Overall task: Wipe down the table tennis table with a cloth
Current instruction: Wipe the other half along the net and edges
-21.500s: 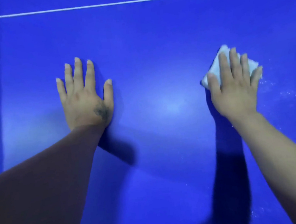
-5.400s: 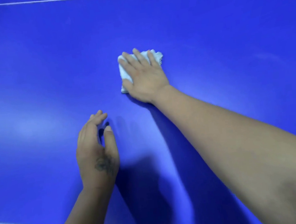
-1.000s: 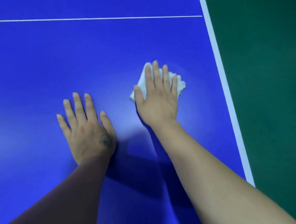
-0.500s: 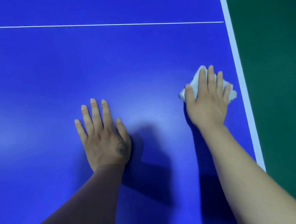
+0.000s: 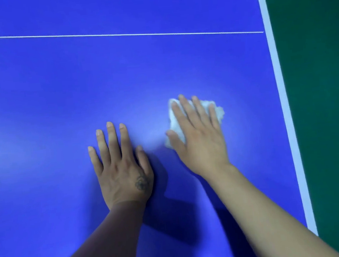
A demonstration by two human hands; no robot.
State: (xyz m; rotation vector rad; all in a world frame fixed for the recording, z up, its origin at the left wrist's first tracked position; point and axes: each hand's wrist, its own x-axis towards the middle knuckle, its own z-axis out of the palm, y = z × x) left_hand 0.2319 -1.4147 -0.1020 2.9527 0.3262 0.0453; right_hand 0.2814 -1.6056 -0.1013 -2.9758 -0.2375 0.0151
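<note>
The blue table tennis table [image 5: 56, 94] fills most of the head view. A small crumpled white cloth [image 5: 214, 108] lies on it right of centre. My right hand [image 5: 200, 137] presses flat on the cloth with straight fingers, covering most of it; only its left and upper right edges show. My left hand [image 5: 121, 167] rests flat on the bare surface just to the left, fingers spread, a hand's width from the right hand.
A thin white line [image 5: 112, 35] crosses the table ahead of the hands. The table's white edge stripe [image 5: 282, 99] runs down the right side, with green floor [image 5: 323, 91] beyond it.
My right hand has slid the cloth leftward, away from the table's right edge stripe and closer to my left hand. The left hand stays flat in place.
</note>
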